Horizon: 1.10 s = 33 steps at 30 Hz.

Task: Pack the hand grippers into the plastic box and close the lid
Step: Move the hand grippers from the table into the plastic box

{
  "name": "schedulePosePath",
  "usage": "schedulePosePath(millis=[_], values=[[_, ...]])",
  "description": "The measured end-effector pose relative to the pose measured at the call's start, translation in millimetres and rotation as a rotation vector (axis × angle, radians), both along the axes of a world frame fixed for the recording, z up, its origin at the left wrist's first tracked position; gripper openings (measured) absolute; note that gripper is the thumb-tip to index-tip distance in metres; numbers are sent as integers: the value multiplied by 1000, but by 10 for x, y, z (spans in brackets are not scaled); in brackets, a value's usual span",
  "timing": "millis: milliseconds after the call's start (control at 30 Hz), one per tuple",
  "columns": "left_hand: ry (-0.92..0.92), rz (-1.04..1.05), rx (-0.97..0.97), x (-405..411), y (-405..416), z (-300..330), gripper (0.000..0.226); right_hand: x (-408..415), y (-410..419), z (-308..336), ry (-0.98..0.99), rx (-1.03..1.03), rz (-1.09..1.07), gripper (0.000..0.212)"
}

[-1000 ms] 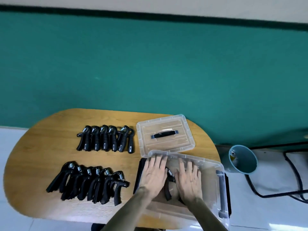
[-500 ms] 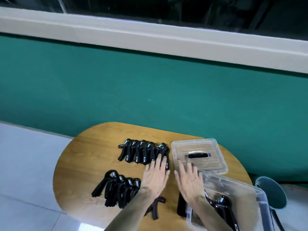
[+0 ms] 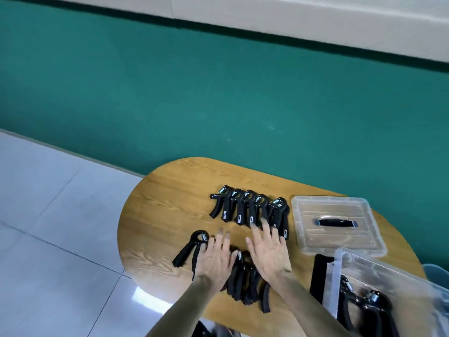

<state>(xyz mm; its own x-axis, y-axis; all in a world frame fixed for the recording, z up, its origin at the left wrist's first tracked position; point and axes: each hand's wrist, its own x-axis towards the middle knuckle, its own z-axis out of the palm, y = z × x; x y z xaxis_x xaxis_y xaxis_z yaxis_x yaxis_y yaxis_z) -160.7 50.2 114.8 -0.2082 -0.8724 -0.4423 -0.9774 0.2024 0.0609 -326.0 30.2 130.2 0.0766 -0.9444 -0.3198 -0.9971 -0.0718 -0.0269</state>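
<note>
Teal wall behind, pale tiled floor at left; oval wooden desk (image 3: 155, 220) carries everything. Far row of hand grippers (image 3: 247, 210) lies mid-desk; near row (image 3: 243, 278) sits at the front edge. Left hand (image 3: 215, 260) is flat, fingers spread, over the near row's left end. Right hand (image 3: 269, 249) is flat, fingers spread, fingertips at the far row; neither hand grips anything. Clear lid (image 3: 336, 224) lies at the desk's right side. Plastic box (image 3: 388, 271), front-right corner, holds grippers inside (image 3: 371, 302).
</note>
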Motion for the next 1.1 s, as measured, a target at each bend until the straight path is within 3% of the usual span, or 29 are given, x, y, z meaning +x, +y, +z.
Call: schedulePosePath(millis=[267, 700, 933, 1100], values=[[-43, 71, 65, 379, -94, -556, 69, 268, -313, -575, -19, 9, 89, 55], [-10, 217, 117, 800, -125, -1617, 69, 723, -979, -1587, -113, -45, 157, 60], [87, 345, 64, 733, -74, -1777, 63, 958, -1221, -1847, -82, -111, 164, 64], [109, 327, 57, 778, -128, -1748, 68, 1124, -1382, -1880, -75, -116, 133, 67]])
